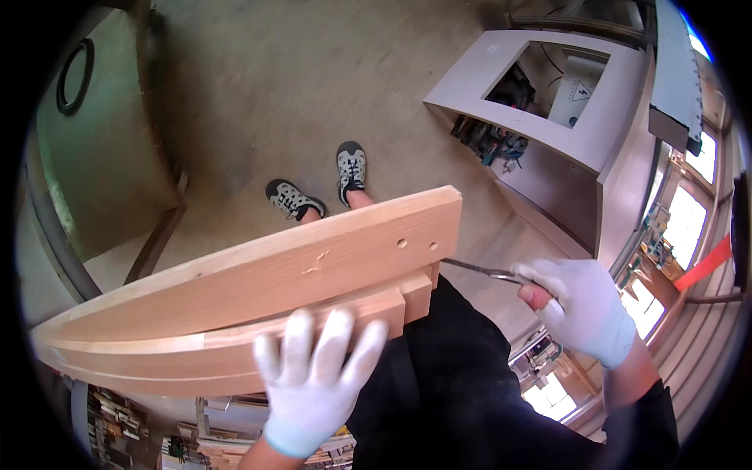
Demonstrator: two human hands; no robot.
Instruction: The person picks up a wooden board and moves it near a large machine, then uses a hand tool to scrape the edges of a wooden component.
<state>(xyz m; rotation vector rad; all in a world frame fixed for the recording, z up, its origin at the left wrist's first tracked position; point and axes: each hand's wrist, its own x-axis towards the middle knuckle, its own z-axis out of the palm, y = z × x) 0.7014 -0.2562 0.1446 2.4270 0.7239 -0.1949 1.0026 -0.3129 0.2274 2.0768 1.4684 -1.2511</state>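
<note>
A long wooden board with two round holes near its right end slants across the view, above the person's black trousers, shorter boards lying along its lower side. The gloved left hand spreads its fingers over these. The gloved right hand pinches a thin metal tool, its far end by the long board's right end; contact is unclear.

Boards under left fingers, tool in right hand near boards' end, shoes beyond; cabinet far right
</note>
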